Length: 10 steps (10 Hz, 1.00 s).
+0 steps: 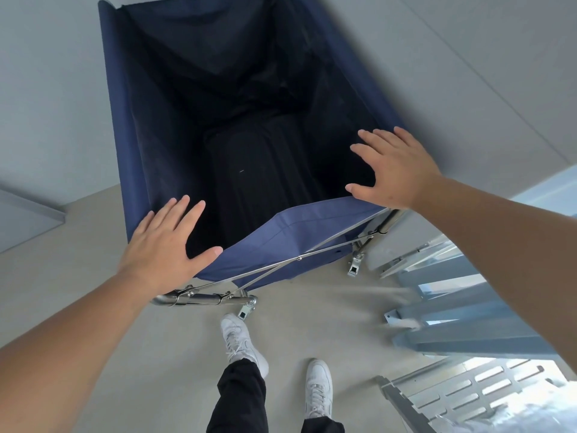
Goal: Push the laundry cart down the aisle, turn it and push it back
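**While the bag gives, let the frame do the work**

Because your left hand (162, 245) and right hand (393, 170) lie flat with fingers spread on the near corners of the laundry cart (218, 120), neither is gripping anything; you are only pressing on its soft blue fabric rim (296, 226). That cloth will probably sag and slide under your palms, so judge it a poor handle. The cart stands right in front of your shoes (240, 342) on the smooth grey floor (93, 307), with metal racking (462, 307) close on your right. Only dark cloth shows inside, so it likely rolls light and swings easily on its casters (246, 309). Take hold of the chrome frame tube (203, 299) beneath the rim for the turn.
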{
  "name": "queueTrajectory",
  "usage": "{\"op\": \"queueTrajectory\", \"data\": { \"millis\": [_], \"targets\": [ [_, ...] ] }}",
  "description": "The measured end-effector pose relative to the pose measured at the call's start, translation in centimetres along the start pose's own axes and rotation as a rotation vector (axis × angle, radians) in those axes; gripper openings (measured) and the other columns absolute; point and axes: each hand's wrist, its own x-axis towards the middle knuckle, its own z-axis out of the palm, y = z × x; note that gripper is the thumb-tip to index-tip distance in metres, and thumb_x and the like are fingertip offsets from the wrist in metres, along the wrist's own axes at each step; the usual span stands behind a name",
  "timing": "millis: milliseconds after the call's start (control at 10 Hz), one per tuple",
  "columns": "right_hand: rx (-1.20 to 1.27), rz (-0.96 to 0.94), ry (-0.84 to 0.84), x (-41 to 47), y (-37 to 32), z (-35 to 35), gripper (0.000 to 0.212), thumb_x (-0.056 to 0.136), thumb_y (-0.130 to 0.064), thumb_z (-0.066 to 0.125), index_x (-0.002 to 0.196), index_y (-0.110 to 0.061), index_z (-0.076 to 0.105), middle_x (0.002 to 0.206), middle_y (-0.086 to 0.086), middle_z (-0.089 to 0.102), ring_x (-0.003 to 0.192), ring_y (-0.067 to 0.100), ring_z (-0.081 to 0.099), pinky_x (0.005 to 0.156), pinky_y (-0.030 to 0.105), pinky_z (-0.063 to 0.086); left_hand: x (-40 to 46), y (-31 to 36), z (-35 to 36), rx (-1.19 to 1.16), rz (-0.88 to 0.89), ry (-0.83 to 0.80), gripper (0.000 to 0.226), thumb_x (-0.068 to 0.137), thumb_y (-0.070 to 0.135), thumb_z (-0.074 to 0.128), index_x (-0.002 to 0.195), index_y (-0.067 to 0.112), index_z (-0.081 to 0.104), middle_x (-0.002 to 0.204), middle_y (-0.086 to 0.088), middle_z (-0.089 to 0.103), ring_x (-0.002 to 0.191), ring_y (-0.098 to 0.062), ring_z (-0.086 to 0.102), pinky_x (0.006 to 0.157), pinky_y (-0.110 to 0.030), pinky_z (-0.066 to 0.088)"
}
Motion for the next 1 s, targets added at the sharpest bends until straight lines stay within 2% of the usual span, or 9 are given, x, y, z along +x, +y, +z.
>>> {"op": "queueTrajectory", "data": {
  "millis": [400,700,900,1000],
  "targets": [
    [-0.021,-0.002,0.002,0.0,0.1,0.3,0.081,0.081,-0.072,0.038,0.143,-0.02,0.04,0.155,0.006,0.032,0.141,0.026,0.027,0.116,0.045,0.013,0.1,0.0,-0.2,-0.016,-0.011,0.002,0.093,0.077,0.086,0.014,0.153,0.033,0.004,0.163,0.003,0.011,0.149,-0.016,0.007,0.119,-0.042,0.011],
    [0.026,0.023,0.008,-0.1,-0.2,-0.2,0.081,0.079,-0.072,0.04,0.141,-0.02,0.042,0.154,0.005,0.034,0.14,0.026,0.03,0.116,0.045,0.014,-0.1,0.4,-0.7,-0.05,-0.014,0.022,0.091,0.08,0.082,0.022,0.154,0.03,0.011,0.163,0.002,0.015,0.149,-0.017,0.011,0.119,-0.042,0.014],
    [0.179,0.028,-0.017,0.4,-0.4,-1.7,0.083,0.079,-0.069,0.048,0.145,-0.019,0.038,0.157,0.006,0.027,0.143,0.027,0.023,0.116,0.042,0.015,0.4,0.5,-2.1,-0.261,-0.074,0.062,0.089,0.079,0.073,0.039,0.153,0.029,0.015,0.162,0.0,0.017,0.149,-0.02,0.012,0.118,-0.047,0.018],
    [0.228,-0.009,-0.007,0.8,-1.4,-2.7,0.084,0.079,-0.068,0.05,0.145,-0.019,0.036,0.158,0.006,0.025,0.143,0.027,0.021,0.116,0.04,0.017,1.3,0.7,-3.7,-0.352,-0.05,0.115,0.089,0.079,0.072,0.042,0.152,0.032,0.013,0.162,0.001,0.016,0.149,-0.02,0.013,0.117,-0.049,0.021]
  ]
}}
